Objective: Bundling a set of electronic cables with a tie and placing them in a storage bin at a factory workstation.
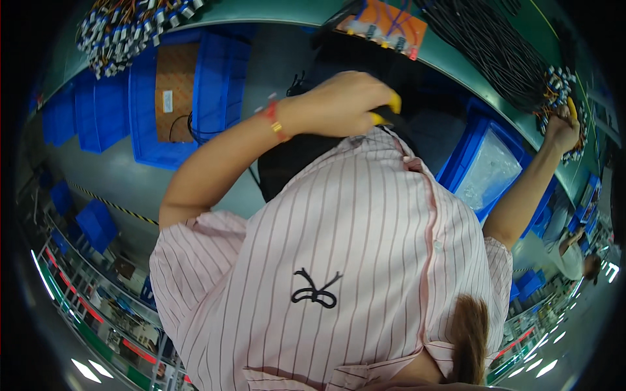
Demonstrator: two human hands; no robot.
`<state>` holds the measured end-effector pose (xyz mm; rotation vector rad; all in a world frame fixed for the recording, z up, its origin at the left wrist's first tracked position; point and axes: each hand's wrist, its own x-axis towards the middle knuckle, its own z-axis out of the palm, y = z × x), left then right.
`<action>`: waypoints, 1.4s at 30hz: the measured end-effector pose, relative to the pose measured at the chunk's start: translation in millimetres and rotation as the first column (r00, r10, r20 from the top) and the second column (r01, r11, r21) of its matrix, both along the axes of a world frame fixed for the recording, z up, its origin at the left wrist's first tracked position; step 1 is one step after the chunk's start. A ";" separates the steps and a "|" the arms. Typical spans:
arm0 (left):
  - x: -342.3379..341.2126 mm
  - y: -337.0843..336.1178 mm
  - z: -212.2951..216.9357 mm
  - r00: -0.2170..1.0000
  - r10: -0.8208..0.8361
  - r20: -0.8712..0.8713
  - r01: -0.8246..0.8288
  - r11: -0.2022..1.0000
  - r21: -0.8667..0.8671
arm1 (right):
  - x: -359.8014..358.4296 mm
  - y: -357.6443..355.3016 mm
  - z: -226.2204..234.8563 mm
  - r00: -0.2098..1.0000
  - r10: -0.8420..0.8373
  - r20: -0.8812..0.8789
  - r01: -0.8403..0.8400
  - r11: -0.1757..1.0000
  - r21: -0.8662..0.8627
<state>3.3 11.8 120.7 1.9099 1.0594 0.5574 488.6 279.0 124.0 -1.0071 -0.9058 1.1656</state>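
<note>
Cables [486, 52], black and thin, are bunched on the green bench [241, 11], with their small connectors [559, 81] gathered beside the right hand [564, 130]. Singly they can be judged light and supple, easily bent and tangled; as a bunch, some weight and drag must be expected, and the smooth jackets may slide over one another. Hold is best taken on the black jacket just behind the coloured wires [542, 116], since those wires look the most easily strained part. Nearest the body, the left hand [386, 111] is held before the striped shirt [326, 228], well apart from the right; its yellow-covered fingertips are slightly parted, and nothing can be made out between them. Beyond it, at the bench edge, an orange board [381, 23] is seen, and no contact with it is made. Farther out, the right hand is stretched to the connector ends, its fingers bent among them; whether a cable is gripped cannot be told. From there the black lengths are laid away along the bench. Another bunch of connectors [134, 29] is heaped at the far left, reached by neither hand.
</note>
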 end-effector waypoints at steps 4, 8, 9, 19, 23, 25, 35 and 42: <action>38.0 25.6 -10.4 0.988 -0.138 -0.065 0.134 0.989 -0.061 | -8.8 6.1 -0.2 0.989 -0.020 0.150 0.020 1.000 0.003; 44.2 27.2 -9.2 0.980 -0.180 -0.081 0.161 0.966 -0.204 | -32.8 16.8 -0.2 0.946 -0.022 0.324 0.014 1.000 0.026; 42.5 24.1 -9.3 0.982 -0.183 -0.057 0.163 0.955 -0.247 | -25.6 26.8 -1.6 0.952 -0.029 0.305 0.011 0.998 0.059; -113.4 -167.5 -54.7 0.288 0.957 0.006 -0.733 0.225 -0.642 | -48.5 19.5 1.9 0.838 -0.170 0.518 0.141 0.985 0.095; -89.3 -274.5 -103.0 0.551 0.751 -0.364 -0.375 -0.167 -0.912 | -43.5 32.1 -4.4 0.848 -0.182 0.498 0.148 0.983 0.106; -75.4 -281.4 -109.3 0.457 0.853 -0.252 -0.222 -0.166 -0.961 | -45.7 28.5 -1.4 0.819 -0.192 0.540 0.137 0.980 0.141; -114.7 -258.1 -82.5 0.457 0.883 0.104 -0.080 0.157 -0.984 | -86.3 14.5 11.2 0.768 -0.250 0.590 0.225 0.967 0.118; -116.8 -238.8 -61.4 0.470 0.865 0.177 -0.164 0.283 -0.945 | -90.5 15.7 13.2 0.737 -0.274 0.617 0.241 0.961 0.138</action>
